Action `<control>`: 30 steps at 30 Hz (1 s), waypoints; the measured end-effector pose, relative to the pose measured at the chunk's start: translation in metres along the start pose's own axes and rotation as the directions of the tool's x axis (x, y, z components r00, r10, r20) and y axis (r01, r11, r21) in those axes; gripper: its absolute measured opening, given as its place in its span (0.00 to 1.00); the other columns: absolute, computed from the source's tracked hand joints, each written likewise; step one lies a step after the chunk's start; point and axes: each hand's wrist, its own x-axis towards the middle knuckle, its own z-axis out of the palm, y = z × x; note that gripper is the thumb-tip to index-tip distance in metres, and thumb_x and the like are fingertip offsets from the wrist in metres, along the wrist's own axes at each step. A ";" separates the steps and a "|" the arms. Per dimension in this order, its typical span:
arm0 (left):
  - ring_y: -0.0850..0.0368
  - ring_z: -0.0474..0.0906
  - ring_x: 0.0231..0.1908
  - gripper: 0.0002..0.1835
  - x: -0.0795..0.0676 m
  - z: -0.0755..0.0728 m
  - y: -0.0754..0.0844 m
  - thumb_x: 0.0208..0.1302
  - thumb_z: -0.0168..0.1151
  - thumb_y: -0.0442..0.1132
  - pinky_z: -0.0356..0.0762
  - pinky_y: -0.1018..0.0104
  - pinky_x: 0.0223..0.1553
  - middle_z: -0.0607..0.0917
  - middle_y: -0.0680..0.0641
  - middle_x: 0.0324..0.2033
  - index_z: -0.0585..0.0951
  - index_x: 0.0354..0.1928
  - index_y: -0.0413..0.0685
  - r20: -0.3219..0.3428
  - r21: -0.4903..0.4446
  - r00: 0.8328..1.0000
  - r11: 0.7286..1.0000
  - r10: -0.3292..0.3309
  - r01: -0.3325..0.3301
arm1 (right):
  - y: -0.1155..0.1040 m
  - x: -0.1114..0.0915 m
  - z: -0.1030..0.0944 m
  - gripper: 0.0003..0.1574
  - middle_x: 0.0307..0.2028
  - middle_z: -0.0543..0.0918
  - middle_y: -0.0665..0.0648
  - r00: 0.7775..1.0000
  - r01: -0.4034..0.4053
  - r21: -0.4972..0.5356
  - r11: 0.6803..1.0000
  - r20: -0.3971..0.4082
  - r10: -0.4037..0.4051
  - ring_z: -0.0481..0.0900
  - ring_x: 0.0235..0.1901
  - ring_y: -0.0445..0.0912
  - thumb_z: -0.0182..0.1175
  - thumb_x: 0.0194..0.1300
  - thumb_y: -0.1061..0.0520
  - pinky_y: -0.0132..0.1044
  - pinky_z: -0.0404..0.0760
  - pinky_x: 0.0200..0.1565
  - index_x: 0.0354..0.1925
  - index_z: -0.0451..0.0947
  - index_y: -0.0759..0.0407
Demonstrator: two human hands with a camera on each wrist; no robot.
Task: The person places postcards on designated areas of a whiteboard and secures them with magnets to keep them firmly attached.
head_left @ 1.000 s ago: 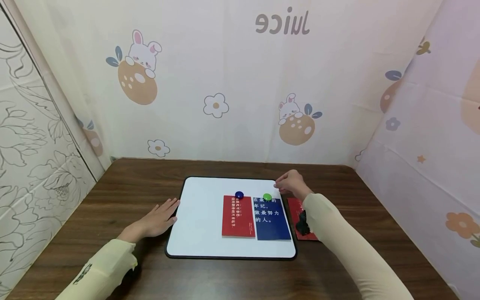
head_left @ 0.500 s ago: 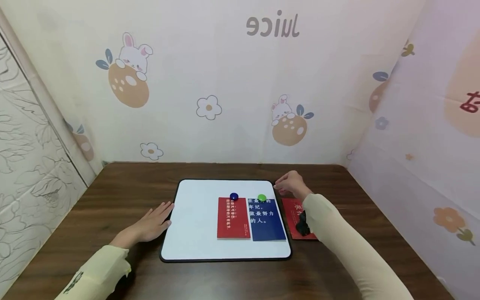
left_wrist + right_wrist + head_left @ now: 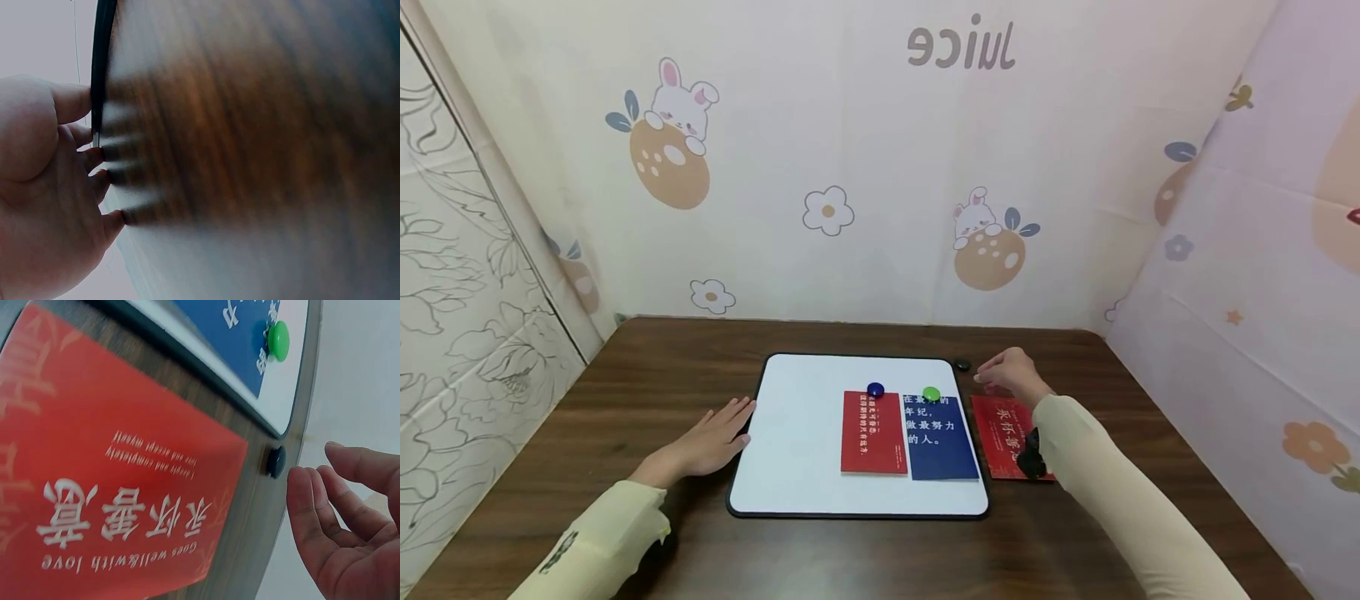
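A whiteboard (image 3: 790, 458) with a black frame lies on the table. On its right half are a red card (image 3: 874, 446) under a dark blue magnet (image 3: 876, 389) and a blue card (image 3: 946, 454) under a green magnet (image 3: 931, 393). My left hand (image 3: 707, 442) touches the board's left edge with its fingers spread. Off the board's far right corner, a black magnet (image 3: 962, 365) sits on the table. Just right of it is my right hand (image 3: 1013, 373), its thumb and fingers apart and holding nothing, as the right wrist view shows.
A second red card (image 3: 131, 462) with white characters lies on the table beside the board's right edge, partly under my right wrist in the head view. The brown wooden table (image 3: 820, 558) ends against a patterned curtain (image 3: 880, 167) at the back.
My right hand has drawn away to the right from the board's far right corner, and the black magnet there is now in plain sight. My left hand stays against the board.
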 end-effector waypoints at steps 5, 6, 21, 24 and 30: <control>0.31 0.44 0.69 0.31 0.001 -0.001 0.001 0.73 0.47 0.40 0.40 0.32 0.63 0.53 0.28 0.69 0.55 0.71 0.31 0.003 -0.006 1.000 1.000 -0.001 0.001 | 0.009 0.000 -0.007 0.16 0.42 0.82 0.71 1.000 0.004 -0.012 1.000 0.007 -0.004 0.82 0.41 0.59 0.63 0.62 0.63 0.51 0.78 0.48 0.45 0.79 0.75; 0.31 0.44 0.69 0.31 0.001 -0.001 0.001 0.73 0.47 0.40 0.40 0.32 0.63 0.53 0.28 0.69 0.55 0.71 0.31 0.001 -0.006 1.000 1.000 0.000 0.000 | 0.010 0.000 -0.008 0.17 0.42 0.81 0.71 1.000 0.003 -0.011 1.000 0.006 -0.003 0.82 0.41 0.60 0.63 0.62 0.63 0.52 0.78 0.49 0.45 0.79 0.76; 0.31 0.44 0.69 0.30 0.000 0.000 0.000 0.73 0.46 0.39 0.39 0.32 0.63 0.52 0.28 0.69 0.54 0.71 0.31 0.002 -0.009 1.000 1.000 -0.008 0.008 | 0.030 -0.002 -0.021 0.16 0.40 0.82 0.70 0.999 -0.033 -0.015 0.999 0.000 0.033 0.81 0.42 0.61 0.61 0.63 0.64 0.51 0.78 0.49 0.45 0.77 0.76; 0.31 0.44 0.69 0.30 0.000 0.000 0.000 0.73 0.47 0.40 0.39 0.33 0.63 0.53 0.28 0.69 0.54 0.71 0.31 0.004 -0.009 1.000 1.000 -0.009 0.009 | 0.034 -0.003 -0.024 0.15 0.39 0.82 0.69 0.999 -0.036 -0.021 0.999 -0.005 0.036 0.81 0.40 0.60 0.61 0.64 0.63 0.50 0.79 0.48 0.44 0.77 0.76; 0.31 0.44 0.69 0.30 0.000 -0.001 0.001 0.73 0.47 0.39 0.39 0.33 0.63 0.53 0.29 0.69 0.54 0.71 0.31 0.006 -0.013 1.000 1.000 -0.014 0.014 | 0.040 -0.005 -0.029 0.15 0.41 0.81 0.72 0.999 -0.050 0.003 0.999 -0.008 0.050 0.81 0.41 0.60 0.58 0.66 0.65 0.50 0.79 0.48 0.46 0.76 0.78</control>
